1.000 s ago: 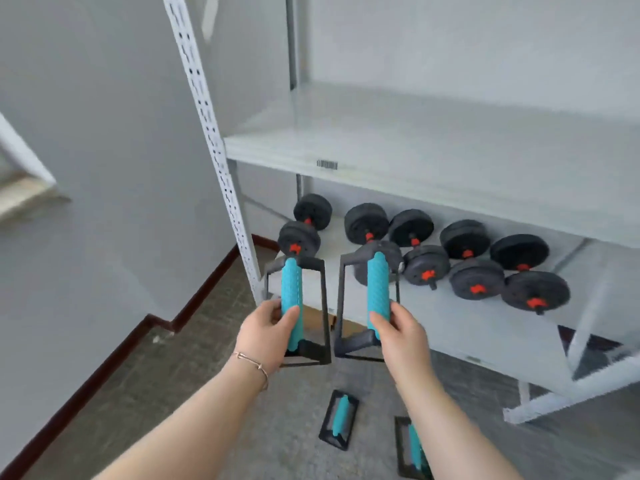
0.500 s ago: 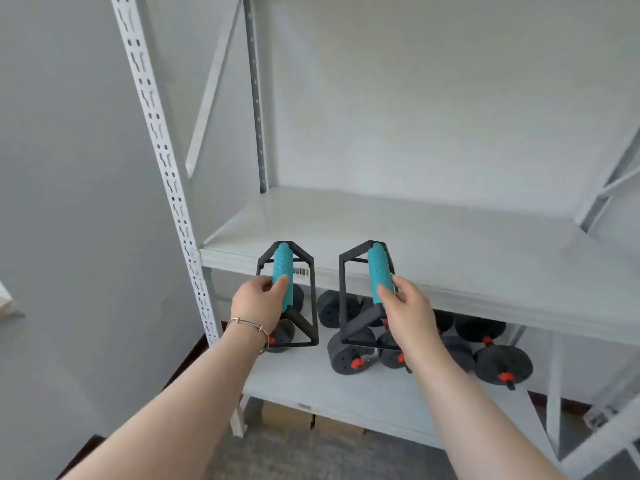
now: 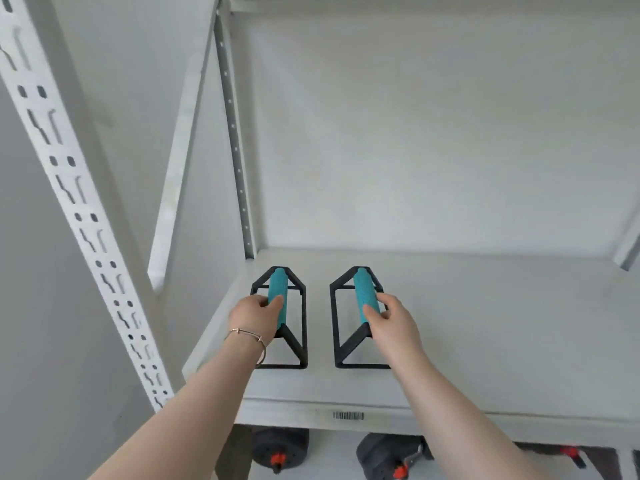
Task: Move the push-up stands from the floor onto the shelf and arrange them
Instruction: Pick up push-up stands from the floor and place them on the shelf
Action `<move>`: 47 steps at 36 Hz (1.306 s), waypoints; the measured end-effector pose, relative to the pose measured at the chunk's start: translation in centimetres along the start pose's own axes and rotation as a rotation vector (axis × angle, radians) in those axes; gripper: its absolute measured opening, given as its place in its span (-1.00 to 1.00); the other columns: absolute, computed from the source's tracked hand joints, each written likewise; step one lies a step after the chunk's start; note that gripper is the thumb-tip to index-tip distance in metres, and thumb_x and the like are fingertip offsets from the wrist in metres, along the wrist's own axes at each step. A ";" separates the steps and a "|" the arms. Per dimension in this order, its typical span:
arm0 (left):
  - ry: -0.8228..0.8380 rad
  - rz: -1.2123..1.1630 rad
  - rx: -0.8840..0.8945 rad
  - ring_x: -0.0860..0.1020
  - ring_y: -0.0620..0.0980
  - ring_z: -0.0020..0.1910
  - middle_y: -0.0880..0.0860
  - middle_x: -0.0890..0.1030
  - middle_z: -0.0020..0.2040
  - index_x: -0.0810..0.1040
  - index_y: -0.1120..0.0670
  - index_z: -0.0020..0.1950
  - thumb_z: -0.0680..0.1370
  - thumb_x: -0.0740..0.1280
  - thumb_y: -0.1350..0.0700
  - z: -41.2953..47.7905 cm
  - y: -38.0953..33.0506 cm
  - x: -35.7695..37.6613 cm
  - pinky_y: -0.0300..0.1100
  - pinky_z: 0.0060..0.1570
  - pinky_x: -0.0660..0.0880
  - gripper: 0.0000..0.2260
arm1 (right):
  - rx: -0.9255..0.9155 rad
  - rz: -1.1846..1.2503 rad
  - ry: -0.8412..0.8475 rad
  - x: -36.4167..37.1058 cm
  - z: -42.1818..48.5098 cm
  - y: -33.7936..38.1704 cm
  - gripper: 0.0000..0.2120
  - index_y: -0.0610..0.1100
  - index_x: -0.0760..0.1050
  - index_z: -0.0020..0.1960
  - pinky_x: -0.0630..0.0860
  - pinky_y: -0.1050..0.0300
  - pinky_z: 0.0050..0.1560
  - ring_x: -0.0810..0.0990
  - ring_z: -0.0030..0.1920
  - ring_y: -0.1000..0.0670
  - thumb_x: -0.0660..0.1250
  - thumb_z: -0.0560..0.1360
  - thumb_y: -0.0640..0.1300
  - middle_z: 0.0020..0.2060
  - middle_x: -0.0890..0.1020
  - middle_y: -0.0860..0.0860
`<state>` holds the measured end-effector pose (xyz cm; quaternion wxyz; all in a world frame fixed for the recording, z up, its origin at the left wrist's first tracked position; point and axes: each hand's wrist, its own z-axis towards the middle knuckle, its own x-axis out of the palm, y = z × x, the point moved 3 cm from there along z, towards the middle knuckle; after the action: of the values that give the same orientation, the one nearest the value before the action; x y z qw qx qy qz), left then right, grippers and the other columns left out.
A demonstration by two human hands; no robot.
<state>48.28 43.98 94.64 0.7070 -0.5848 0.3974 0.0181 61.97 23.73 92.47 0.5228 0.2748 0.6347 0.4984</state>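
Head view (only one there is): both push-up stands are on the shelf, near its left end, bases apparently flat on the board. Left hand is wrapped around the teal grip of the left stand; right hand is on the teal grip of the right stand, fingers curled over it, grasp looks looser there. Neither hand is free.

Key geometry: each stand sits directly under its own hand, long axis of the grips running away from the person toward the back wall, roughly parallel to each other. A clear gap separates the two frames, not touching. Front edges of both bases lie about level, set back from the shelf lip with the barcode sticker.

Judgement: placement looks essentially done for this pair; next is letting go and pulling straight back along the grip axis (no sideways drag, or the frames skew). Each hand equally near its stand.

Below the shelf lip, dumbbells show on the lower level. Floor isn't visible, so I can't tell whether more stands remain there.
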 end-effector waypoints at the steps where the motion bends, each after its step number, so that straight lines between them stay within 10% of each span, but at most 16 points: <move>1: 0.010 0.008 -0.005 0.58 0.16 -0.34 0.06 0.47 -0.45 0.43 0.10 -0.40 0.50 0.26 -0.05 1.2 0.3 0.1 0.01 -0.22 0.59 -0.66 | 0.012 -0.005 -0.005 0.8 0.7 0.0 -0.67 0.08 0.43 0.29 0.36 0.24 -0.38 0.63 -0.26 0.15 0.28 0.53 0.02 -0.27 0.62 0.10; 17: 0.102 -0.049 -0.042 0.63 0.13 -0.30 0.13 0.63 -0.28 0.57 -0.01 -0.29 0.49 0.33 -0.08 9.0 3.5 2.4 0.07 -0.29 0.64 -0.78 | 0.077 -0.138 0.007 5.6 5.6 -1.7 -0.62 0.06 0.42 0.35 0.40 0.23 -0.34 0.65 -0.22 0.08 0.25 0.53 0.03 -0.23 0.61 0.10; 25: 0.010 0.140 0.070 0.52 0.05 -0.19 0.02 0.58 -0.16 0.58 0.07 0.10 0.54 0.24 -0.08 7.9 3.0 2.0 -0.14 -0.25 0.39 -0.71 | -0.016 -0.189 -0.019 5.0 4.5 -1.4 -0.59 0.03 0.42 0.36 0.38 0.26 -0.31 0.56 -0.21 0.21 0.27 0.54 0.10 -0.22 0.59 0.15; 32: -0.139 0.385 0.310 0.36 0.20 0.25 0.15 0.45 0.28 0.38 0.15 0.37 0.57 0.22 -0.05 1.8 1.2 3.0 0.08 0.16 0.39 -0.56 | -0.218 -0.301 -0.101 2.0 0.7 -1.7 -0.38 -0.13 0.28 0.47 0.41 -0.02 0.28 0.44 0.31 -0.07 0.33 0.52 0.13 0.29 0.48 -0.06; 47: -0.130 0.755 0.634 0.07 0.16 0.52 0.17 0.21 0.52 0.16 0.13 0.52 0.56 0.22 -0.13 -19.5 -0.7 12.2 0.12 0.48 0.01 -0.38 | -0.608 -0.749 -0.213 -12.3 -11.1 -9.4 -0.39 -0.21 0.40 0.41 0.37 -0.19 0.34 0.47 0.31 -0.19 0.41 0.47 0.06 0.27 0.54 -0.13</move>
<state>46.44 21.97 88.08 0.8175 -0.1537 0.5224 0.1876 56.88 5.91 88.13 0.7844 -0.0880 0.4588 0.4079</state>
